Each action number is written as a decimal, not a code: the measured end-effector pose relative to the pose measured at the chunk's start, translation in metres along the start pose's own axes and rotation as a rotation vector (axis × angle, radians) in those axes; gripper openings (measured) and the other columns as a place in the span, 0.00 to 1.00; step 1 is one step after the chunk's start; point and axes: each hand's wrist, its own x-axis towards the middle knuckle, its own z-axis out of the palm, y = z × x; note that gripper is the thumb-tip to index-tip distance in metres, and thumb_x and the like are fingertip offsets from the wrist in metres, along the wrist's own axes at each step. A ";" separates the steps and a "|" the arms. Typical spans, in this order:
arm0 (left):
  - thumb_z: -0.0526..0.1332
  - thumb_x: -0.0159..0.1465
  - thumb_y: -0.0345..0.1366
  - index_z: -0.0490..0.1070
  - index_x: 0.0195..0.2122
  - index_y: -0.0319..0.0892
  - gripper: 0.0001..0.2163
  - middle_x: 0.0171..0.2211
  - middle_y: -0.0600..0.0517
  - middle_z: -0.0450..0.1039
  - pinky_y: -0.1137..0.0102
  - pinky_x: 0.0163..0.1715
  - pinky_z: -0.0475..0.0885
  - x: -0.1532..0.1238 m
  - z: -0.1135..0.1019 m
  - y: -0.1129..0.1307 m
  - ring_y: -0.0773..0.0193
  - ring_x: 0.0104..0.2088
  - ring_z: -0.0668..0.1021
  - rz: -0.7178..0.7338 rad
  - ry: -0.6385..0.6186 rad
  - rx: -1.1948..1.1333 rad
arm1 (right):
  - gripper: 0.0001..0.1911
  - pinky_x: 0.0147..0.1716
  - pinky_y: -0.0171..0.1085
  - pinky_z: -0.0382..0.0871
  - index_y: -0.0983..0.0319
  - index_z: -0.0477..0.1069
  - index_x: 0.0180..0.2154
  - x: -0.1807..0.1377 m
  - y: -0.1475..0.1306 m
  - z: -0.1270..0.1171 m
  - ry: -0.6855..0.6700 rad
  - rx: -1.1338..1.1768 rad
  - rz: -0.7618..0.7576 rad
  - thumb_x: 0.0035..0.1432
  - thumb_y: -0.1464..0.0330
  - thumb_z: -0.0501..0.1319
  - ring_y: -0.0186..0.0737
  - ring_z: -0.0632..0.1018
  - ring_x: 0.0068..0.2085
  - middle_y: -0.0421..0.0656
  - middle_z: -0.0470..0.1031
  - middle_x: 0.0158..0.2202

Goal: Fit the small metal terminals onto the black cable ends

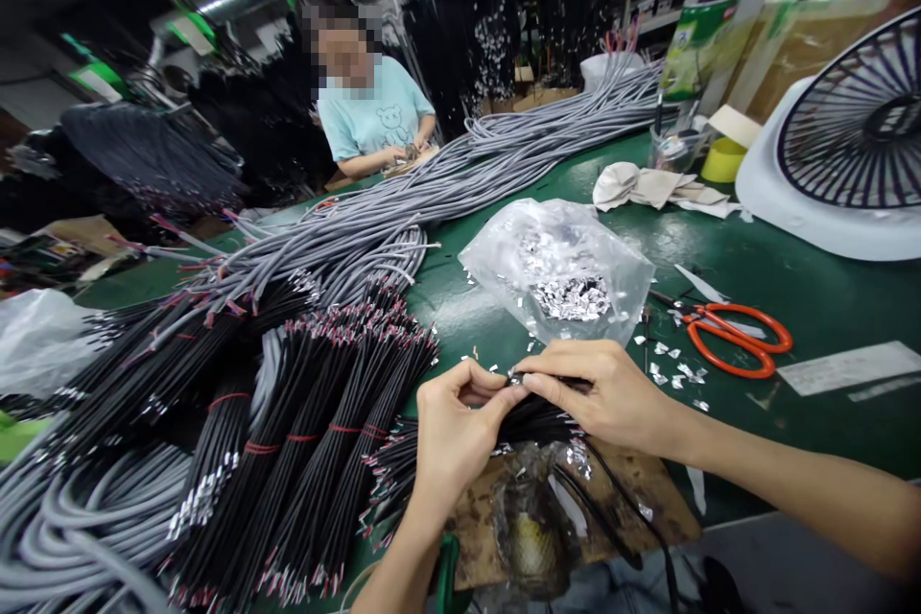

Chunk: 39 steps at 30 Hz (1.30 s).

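Note:
My left hand [453, 432] and my right hand [601, 393] meet over the near edge of the green table [791, 297]. Both pinch the end of a thin black wire [518, 378] where a small silver terminal sits. More black wires [536, 422] fan out under my hands onto a worn brown board [633, 484]. Just beyond my hands lies a clear plastic bag [557, 264] with a heap of small silver terminals [576, 297]; loose ones are scattered around it.
Bundles of black wires [317, 432] tied with red bands and long grey cables [446, 182] fill the left. Orange-handled scissors [734, 336] lie at right, near a white fan [849, 134]. A person in a light blue shirt [374, 115] works across the table.

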 end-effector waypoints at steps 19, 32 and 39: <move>0.65 0.51 0.31 0.68 0.19 0.36 0.07 0.18 0.54 0.69 0.76 0.21 0.64 -0.002 0.002 0.009 0.69 0.20 0.71 -0.018 -0.236 0.054 | 0.07 0.27 0.32 0.61 0.65 0.69 0.25 0.004 0.003 -0.001 0.014 0.110 0.087 0.55 0.73 0.60 0.32 0.69 0.28 0.40 0.68 0.25; 0.65 0.51 0.43 0.73 0.31 0.40 0.12 0.30 0.50 0.75 0.70 0.30 0.70 0.004 -0.009 -0.004 0.61 0.30 0.76 0.090 -0.252 0.315 | 0.06 0.30 0.33 0.65 0.63 0.69 0.34 0.013 0.017 -0.023 0.356 -0.131 0.079 0.51 0.74 0.60 0.34 0.71 0.30 0.41 0.71 0.31; 0.66 0.50 0.43 0.73 0.33 0.38 0.14 0.30 0.45 0.74 0.62 0.34 0.67 -0.002 -0.019 0.007 0.51 0.34 0.75 0.219 -0.535 0.724 | 0.09 0.31 0.36 0.66 0.63 0.72 0.30 0.017 0.013 -0.021 0.124 -0.225 0.007 0.46 0.79 0.58 0.39 0.74 0.31 0.43 0.73 0.30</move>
